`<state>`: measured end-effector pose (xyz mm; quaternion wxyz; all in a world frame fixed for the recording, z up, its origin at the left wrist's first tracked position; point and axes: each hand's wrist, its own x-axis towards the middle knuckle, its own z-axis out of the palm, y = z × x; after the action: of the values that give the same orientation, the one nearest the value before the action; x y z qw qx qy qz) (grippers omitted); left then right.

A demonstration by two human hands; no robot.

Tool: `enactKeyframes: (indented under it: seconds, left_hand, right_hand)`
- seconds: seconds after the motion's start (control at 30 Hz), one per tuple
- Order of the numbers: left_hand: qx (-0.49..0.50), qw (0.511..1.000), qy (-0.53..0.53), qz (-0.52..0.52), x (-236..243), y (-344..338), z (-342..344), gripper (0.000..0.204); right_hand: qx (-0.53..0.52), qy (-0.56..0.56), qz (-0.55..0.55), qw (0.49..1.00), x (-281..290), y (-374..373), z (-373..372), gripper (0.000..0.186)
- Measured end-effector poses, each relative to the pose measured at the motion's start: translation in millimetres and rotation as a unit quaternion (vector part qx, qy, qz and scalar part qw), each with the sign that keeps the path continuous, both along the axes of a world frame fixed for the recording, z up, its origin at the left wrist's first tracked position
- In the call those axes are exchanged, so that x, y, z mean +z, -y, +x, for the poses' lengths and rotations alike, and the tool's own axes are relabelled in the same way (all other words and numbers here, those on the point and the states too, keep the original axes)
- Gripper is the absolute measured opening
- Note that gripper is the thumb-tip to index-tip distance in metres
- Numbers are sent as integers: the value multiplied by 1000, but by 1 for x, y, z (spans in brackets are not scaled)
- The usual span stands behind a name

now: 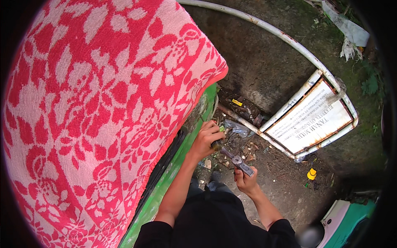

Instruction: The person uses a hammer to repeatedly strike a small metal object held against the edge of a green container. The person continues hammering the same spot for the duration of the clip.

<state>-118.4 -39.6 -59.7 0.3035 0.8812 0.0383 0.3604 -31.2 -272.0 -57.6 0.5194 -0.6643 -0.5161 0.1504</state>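
Note:
My left hand point(202, 140) is closed around what looks like a screwdriver. Its dark and yellowish handle point(216, 145) pokes out of the fist toward me, and a thin shaft shows beyond the fingers. This hand is beside a green panel edge point(209, 98). A pair of grey metal pliers point(237, 160) is gripped by my right hand point(248, 182) at the near end. The far end of the pliers lies at the butt of the handle; whether they touch, I cannot tell. Where the shaft's tip rests is hard to make out.
A red and pink floral cloth point(111, 103) drapes over the green-edged body on the left. On the right, a rusty white framed sign point(310, 118) hangs on a bent white pipe point(285, 39). Litter, including a yellow scrap point(312, 174), dots the ground. A green and white object point(345, 221) stands lower right.

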Motion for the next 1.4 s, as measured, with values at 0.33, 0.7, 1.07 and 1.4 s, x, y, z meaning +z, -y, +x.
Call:
enactKeyframes:
  seconds: [0.33,0.7,1.07,1.4]
  left_hand:
    - [4,1000,14,9,2,3,1,33]
    - [18,999,25,5,-3,1,6,30]
    - [38,999,18,21,0,15,4,36]
    - [35,998,-10,45,2,15,7,39]
  right_hand:
    - [19,9,-21,1000,6,2,4,11]
    - [74,160,49,983,-6,-6,26,10]
    - [66,128,51,988,0,-1,27,10]
    - [61,77,43,994,-10,4,31,9]
